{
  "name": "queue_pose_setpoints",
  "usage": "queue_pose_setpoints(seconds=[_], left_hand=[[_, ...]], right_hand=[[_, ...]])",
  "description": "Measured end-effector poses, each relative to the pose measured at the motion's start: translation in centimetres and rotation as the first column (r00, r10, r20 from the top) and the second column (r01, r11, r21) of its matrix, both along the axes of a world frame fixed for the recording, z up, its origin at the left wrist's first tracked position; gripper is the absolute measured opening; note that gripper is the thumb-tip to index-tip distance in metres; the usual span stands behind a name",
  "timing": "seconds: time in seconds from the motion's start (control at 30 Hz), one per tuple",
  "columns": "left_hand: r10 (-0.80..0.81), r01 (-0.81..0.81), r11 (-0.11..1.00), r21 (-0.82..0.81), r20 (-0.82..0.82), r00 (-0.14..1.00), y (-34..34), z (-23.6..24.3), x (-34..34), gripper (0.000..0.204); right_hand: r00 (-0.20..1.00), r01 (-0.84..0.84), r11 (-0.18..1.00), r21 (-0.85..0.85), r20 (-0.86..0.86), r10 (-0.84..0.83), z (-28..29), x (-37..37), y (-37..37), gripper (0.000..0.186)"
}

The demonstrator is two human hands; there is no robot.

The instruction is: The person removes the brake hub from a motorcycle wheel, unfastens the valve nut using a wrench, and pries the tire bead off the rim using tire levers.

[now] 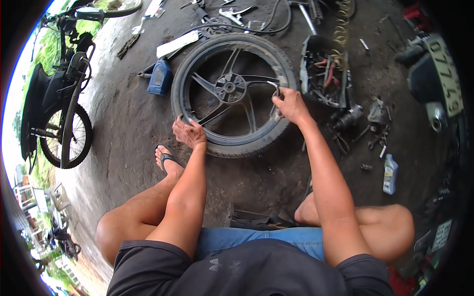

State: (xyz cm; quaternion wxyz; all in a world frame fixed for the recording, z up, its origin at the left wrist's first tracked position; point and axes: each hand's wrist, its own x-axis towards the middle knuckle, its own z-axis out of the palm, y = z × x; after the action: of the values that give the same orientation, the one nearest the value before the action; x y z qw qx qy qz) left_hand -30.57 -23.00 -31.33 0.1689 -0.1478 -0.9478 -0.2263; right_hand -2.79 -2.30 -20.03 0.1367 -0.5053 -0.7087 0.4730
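A motorcycle wheel with dark five-spoke rim (230, 91) and black tire (238, 149) lies flat on the ground in front of me. My left hand (189, 134) is closed over the tire's near left side, its fingertips curled at the rim edge. At the right side of the wheel, my right hand (292, 105) is closed around a metal tire lever (275, 88). The lever's bright end shows over the rim; most of its length is hidden by the fingers.
Left of the wheel stands a blue bottle (159, 77); beyond it, a motorbike (61, 108). A toolbox (323, 74) sits right of the wheel. Loose metal parts (377, 118) and a grey bottle (390, 174) are further right. Another vehicle's rear with a plate (442, 74) edges the right.
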Motion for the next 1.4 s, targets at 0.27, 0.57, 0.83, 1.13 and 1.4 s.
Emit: queue_pose_setpoints(seconds=[0.27, 0.57, 0.83, 1.13, 1.4], left_hand=[[-0.930, 0.958, 0.145, 0.248, 0.365, 0.046, 5.8, 3.3, 12.7, 0.054], [-0.470, 0.992, 0.059, -0.113, 0.873, 0.128, 10.8, 3.5, 13.9, 0.077], [-0.392, 0.983, 0.130, -0.133, 0.903, 0.174, 12.0, 3.7, 15.6, 0.080], [-0.491, 0.974, 0.173, -0.143, 0.845, 0.211, 11.2, 1.9, 15.0, 0.083], [-0.635, 0.990, 0.123, -0.064, 0.762, 0.128, 10.0, 1.3, 14.9, 0.081]], right_hand=[[0.976, -0.195, 0.933, 0.303, 0.156, 0.153, 1.8, 6.8, -3.8, 0.022], [0.878, -0.478, 0.711, 0.516, 0.304, 0.370, 0.0, 10.6, -6.6, 0.031], [0.843, -0.521, 0.690, 0.502, 0.428, 0.325, -3.1, 11.8, -8.4, 0.036], [0.929, -0.370, 0.731, 0.573, 0.207, 0.308, -6.3, 8.2, -7.9, 0.015], [0.940, -0.324, 0.684, 0.653, 0.137, 0.314, -7.0, 6.7, -6.9, 0.014]])
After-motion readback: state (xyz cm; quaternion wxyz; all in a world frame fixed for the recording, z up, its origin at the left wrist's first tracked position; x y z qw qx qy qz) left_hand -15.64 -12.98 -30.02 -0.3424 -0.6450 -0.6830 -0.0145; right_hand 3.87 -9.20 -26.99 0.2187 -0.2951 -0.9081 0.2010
